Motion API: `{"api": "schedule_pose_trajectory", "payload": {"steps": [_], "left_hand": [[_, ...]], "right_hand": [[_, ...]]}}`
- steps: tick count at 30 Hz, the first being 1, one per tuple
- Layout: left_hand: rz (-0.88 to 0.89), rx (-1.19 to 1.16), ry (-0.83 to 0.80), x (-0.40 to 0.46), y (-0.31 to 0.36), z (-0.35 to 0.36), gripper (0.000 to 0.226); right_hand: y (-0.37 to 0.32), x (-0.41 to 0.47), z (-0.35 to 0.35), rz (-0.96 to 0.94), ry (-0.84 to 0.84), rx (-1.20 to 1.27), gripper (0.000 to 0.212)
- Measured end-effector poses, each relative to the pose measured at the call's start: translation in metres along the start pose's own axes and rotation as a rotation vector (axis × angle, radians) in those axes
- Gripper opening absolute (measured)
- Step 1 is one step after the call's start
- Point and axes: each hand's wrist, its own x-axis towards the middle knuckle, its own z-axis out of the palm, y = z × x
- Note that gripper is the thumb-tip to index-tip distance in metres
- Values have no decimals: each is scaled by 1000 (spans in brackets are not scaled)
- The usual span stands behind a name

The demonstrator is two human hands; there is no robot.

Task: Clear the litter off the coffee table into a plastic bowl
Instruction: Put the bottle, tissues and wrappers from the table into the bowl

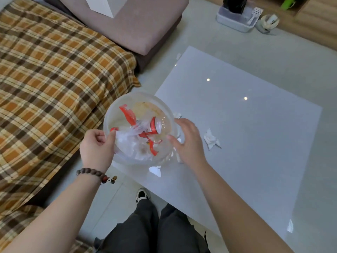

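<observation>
A clear plastic bowl (116,108) is held over the near left corner of the white glossy coffee table (246,136). It holds red-and-white wrappers (127,114) and crumpled clear plastic (127,141). My left hand (96,148) grips the bowl's left rim, thumb over the edge. My right hand (187,141) cups the bowl's right side, thumb on the rim. A crumpled white tissue (211,139) lies on the table just right of my right hand. Smaller white scraps (177,115) peek out beside the bowl, and another scrap (178,56) sits at the table's far left corner.
A plaid-covered sofa (54,79) runs along the left, with a mauve cushion (142,24) behind. A white tray (235,21) and a small cup (268,22) stand on the floor at the back. My legs and a shoe (142,195) are below the table's near edge.
</observation>
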Motion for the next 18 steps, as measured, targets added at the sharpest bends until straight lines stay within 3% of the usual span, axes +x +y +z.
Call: {"api": "schedule_pose_trajectory", "payload": {"steps": [4,7,12,18], "left_hand": [[13,46,7,11,-3,2,31],[13,56,40,22,-13,3,38],[-1,68,59,36,-30,3,49],[27,100,63,33,-30,9,40]], "right_hand": [[104,12,-32,323,63,-221,49],[162,22,-36,452,43,-345,52],[209,38,-20,468,-203,-546,54],[219,38,-8,497,-151,-539,36]]}}
